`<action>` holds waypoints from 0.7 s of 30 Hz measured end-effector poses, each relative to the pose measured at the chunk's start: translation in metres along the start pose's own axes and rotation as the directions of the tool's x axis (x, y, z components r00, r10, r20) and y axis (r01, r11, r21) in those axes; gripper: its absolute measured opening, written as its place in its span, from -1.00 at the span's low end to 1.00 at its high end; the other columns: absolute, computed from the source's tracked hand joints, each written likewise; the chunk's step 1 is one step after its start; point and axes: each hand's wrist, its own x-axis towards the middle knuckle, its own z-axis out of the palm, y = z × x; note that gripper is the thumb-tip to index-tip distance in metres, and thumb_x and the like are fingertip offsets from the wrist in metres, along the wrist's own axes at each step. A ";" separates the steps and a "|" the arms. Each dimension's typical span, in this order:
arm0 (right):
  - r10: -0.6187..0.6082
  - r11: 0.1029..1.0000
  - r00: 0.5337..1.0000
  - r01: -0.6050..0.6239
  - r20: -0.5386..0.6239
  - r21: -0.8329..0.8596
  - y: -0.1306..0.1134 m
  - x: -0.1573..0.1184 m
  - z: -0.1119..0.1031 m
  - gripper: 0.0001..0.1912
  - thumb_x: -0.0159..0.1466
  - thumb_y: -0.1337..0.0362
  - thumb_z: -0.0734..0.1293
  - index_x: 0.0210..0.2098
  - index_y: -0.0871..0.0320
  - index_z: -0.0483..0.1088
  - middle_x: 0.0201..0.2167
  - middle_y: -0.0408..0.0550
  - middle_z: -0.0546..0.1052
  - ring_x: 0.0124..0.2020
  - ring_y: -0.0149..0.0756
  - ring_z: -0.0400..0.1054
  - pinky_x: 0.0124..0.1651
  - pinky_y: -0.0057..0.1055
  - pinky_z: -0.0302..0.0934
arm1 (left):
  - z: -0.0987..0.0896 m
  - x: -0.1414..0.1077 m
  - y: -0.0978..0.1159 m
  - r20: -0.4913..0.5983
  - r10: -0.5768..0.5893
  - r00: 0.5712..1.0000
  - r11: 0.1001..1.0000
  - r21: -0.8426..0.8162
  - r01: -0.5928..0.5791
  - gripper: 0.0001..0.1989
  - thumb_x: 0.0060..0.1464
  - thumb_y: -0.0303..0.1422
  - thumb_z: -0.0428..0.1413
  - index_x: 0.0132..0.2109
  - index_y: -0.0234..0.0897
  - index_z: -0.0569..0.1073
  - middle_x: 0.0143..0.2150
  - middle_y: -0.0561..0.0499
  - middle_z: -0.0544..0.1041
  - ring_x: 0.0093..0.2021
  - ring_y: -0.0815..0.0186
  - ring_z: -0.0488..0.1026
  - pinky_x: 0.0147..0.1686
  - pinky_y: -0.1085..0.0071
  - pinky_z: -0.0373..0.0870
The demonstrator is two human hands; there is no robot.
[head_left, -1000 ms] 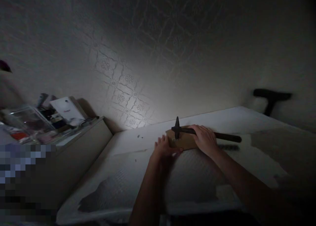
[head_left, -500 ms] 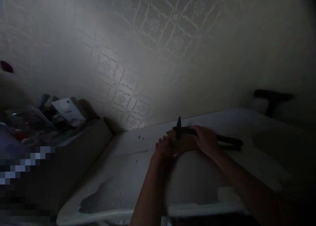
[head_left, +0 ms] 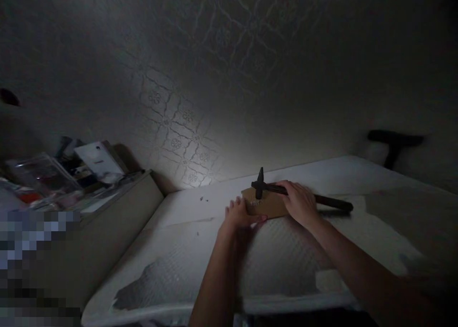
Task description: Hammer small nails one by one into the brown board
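A dim room with pale, floral-patterned wallpaper holds a white table (head_left: 322, 179) covered in a textured, patchy sheet and lit by a pool of light near the wall. To the left stands a lower beige cabinet (head_left: 118, 212) cluttered with a clear plastic box (head_left: 39, 174) and a white card (head_left: 98, 159). A black T-shaped object (head_left: 393, 143) stands against the wall at the right.

There is one flat brown wooden block (head_left: 266, 204) on the table, one dark hammer (head_left: 282, 189) with a black head and long handle, and two bare hands. A few tiny dark specks (head_left: 203, 199) lie apart near the wall.

The hammer's long axis runs left to right, head at the left over the block, handle end pointing right. The right hand (head_left: 299, 203) has its grip closed around the handle. The left hand (head_left: 240, 214) rests on the block's near-left edge, fingers laid flat, its grip enclosing nothing.
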 end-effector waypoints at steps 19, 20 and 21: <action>-0.081 0.997 0.994 0.079 -0.078 -0.025 0.005 0.001 0.003 -0.68 0.14 0.47 0.19 -0.14 0.08 0.32 -0.24 -0.08 0.49 -0.20 -0.24 0.32 -0.15 -0.31 0.06 | -0.002 -0.002 0.001 0.029 -0.018 0.999 0.998 0.062 0.016 0.09 -0.27 0.25 -0.01 0.28 -0.30 -0.11 0.34 -0.22 -0.11 0.31 -0.10 -0.19 0.20 0.01 -0.08; -0.089 0.996 0.992 0.086 -0.084 -0.038 0.006 0.001 0.002 -0.69 0.14 0.47 0.19 -0.15 0.08 0.32 -0.24 -0.07 0.49 -0.21 -0.23 0.32 -0.15 -0.31 0.05 | -0.002 -0.001 0.001 0.033 -0.018 0.999 0.998 0.061 0.016 0.09 -0.27 0.26 -0.02 0.28 -0.31 -0.11 0.34 -0.23 -0.12 0.31 -0.11 -0.19 0.20 0.01 -0.09; -0.097 0.995 0.991 0.093 -0.095 -0.048 0.006 0.001 0.001 -0.69 0.13 0.47 0.20 -0.15 0.08 0.33 -0.24 -0.07 0.49 -0.21 -0.23 0.32 -0.16 -0.30 0.04 | -0.002 -0.001 0.001 0.036 -0.017 0.999 0.998 0.060 0.015 0.09 -0.27 0.26 -0.02 0.28 -0.31 -0.10 0.35 -0.23 -0.13 0.31 -0.12 -0.20 0.20 0.00 -0.10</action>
